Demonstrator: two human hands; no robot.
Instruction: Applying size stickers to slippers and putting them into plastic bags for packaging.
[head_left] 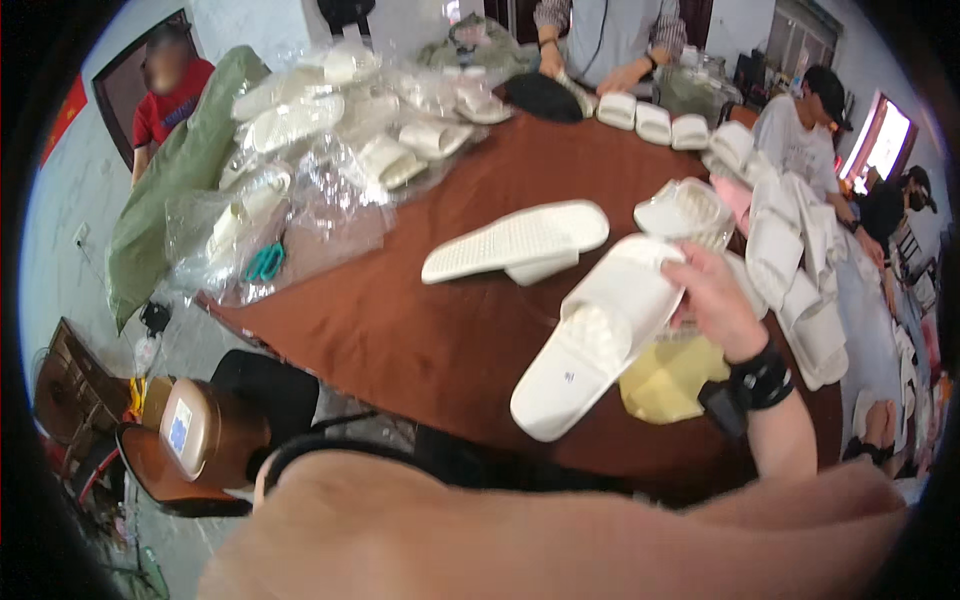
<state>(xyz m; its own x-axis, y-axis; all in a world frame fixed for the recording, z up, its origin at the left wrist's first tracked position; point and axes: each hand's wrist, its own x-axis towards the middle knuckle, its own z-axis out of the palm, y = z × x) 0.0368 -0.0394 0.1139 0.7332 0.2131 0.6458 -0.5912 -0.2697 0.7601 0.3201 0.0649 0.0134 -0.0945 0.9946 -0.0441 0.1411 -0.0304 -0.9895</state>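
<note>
My right hand (715, 295) grips a white slide slipper (610, 335) by one end, with the thumb on top. The slipper hangs at a slant above the brown table, its strap and insole facing up. Just left of it, a second white slipper (515, 240) lies on its side with the textured sole showing. Beyond my hand another pale slipper (685, 212) rests on the table. Under my wrist lies a yellow sheet (675, 378), partly hidden by the held slipper and my hand. My left hand is out of view.
Bagged white slippers (385, 165) heap at the far left beside teal-handled scissors (265, 262). More slippers (775, 240) line the right edge. A person (625, 50) works across the brown table (370, 320); others are at right and far left. A brown bin (230, 430) stands lower left.
</note>
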